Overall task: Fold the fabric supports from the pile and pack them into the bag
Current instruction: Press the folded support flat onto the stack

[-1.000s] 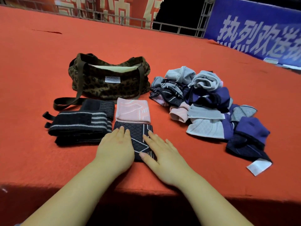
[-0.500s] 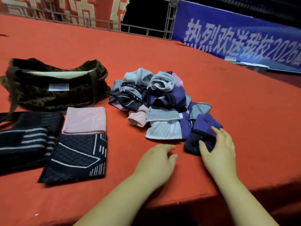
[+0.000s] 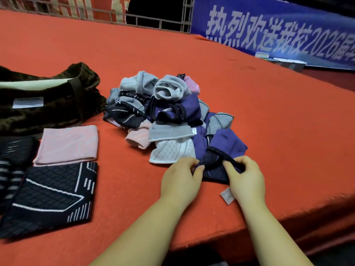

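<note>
Both hands pinch the dark navy quilted support (image 3: pixel 213 167) at the pile's (image 3: pixel 169 116) lower right edge: left hand (image 3: pixel 180 181) on its left corner, right hand (image 3: pixel 245 179) on its black rim, likely to pull it free for folding. Folded pink support (image 3: pixel 67 144) and black patterned support (image 3: pixel 51 196) wait lower left below the camouflage bag (image 3: pixel 48 100). Nothing blocks the pull.

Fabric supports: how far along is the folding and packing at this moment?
Done: a pink support, a black patterned support and a striped one lie folded flat beside the bag, not yet packed. In hand: the left hand and right hand pinch a purple-black support. Left: the pile.
</note>
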Motion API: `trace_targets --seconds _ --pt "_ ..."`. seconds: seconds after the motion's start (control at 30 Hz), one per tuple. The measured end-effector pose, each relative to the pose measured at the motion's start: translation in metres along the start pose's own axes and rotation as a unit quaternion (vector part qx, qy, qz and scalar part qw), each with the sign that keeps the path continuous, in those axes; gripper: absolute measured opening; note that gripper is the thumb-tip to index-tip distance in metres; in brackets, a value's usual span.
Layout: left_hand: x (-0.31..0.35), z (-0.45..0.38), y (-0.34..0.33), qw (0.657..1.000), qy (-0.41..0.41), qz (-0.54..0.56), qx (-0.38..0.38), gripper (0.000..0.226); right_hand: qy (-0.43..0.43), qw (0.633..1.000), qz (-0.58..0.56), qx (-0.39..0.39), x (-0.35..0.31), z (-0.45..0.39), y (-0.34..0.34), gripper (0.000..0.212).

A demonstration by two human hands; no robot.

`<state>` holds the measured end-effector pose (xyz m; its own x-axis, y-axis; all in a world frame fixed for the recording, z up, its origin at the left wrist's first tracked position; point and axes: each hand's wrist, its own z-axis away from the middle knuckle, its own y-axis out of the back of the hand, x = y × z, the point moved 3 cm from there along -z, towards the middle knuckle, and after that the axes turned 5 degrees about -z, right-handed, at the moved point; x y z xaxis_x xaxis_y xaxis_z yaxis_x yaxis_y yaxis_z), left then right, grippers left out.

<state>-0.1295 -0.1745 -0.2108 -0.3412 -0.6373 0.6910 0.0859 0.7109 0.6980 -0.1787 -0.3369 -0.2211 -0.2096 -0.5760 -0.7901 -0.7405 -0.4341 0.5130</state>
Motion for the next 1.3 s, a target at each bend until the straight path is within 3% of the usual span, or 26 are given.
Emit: trace_targets --seconds 0.13,0.23,0.37,0.47,0.6,0.73,0.83,1.0,1.17,1.3 --pt "0.0 0.007 0.003 0.999 0.001 0.041 -0.03 0.016 0.017 1.0 -0.004 0.014 -0.008 0.007 0.006 0.012" --pt "-0.008 0.035 0.021 0.994 -0.016 0.105 -0.026 0.008 0.092 0.993 0.055 0.039 -0.023 0.026 0.014 0.012" --pt "-0.045 0.085 0.068 0.981 0.017 0.188 0.037 0.016 0.238 0.97 0.048 0.004 -0.061 0.081 0.015 0.018" --pt "-0.073 0.107 0.106 0.942 0.096 0.301 0.114 0.016 0.287 0.957 -0.016 -0.032 -0.094 0.131 -0.002 0.026" --pt "-0.091 0.118 0.132 0.876 0.169 0.428 0.143 0.003 0.265 0.951 -0.121 -0.1 -0.12 0.178 -0.034 0.024" --pt "-0.097 0.132 0.151 0.902 0.115 0.382 0.163 0.017 0.249 0.949 -0.149 -0.124 -0.134 0.196 -0.045 0.02" --pt "-0.098 0.142 0.153 0.919 0.07 0.356 0.152 0.032 0.24 0.953 -0.143 -0.12 -0.142 0.2 -0.042 0.028" --pt "-0.091 0.149 0.154 0.919 0.004 0.379 0.11 0.027 0.25 0.956 -0.108 -0.106 -0.149 0.203 -0.037 0.037" --pt "-0.08 0.155 0.158 0.909 -0.005 0.401 0.118 0.034 0.258 0.954 -0.118 -0.097 -0.149 0.205 -0.027 0.02" --pt "-0.084 0.157 0.163 0.913 0.008 0.366 0.18 0.032 0.204 0.957 -0.181 -0.099 -0.148 0.204 -0.012 0.009"
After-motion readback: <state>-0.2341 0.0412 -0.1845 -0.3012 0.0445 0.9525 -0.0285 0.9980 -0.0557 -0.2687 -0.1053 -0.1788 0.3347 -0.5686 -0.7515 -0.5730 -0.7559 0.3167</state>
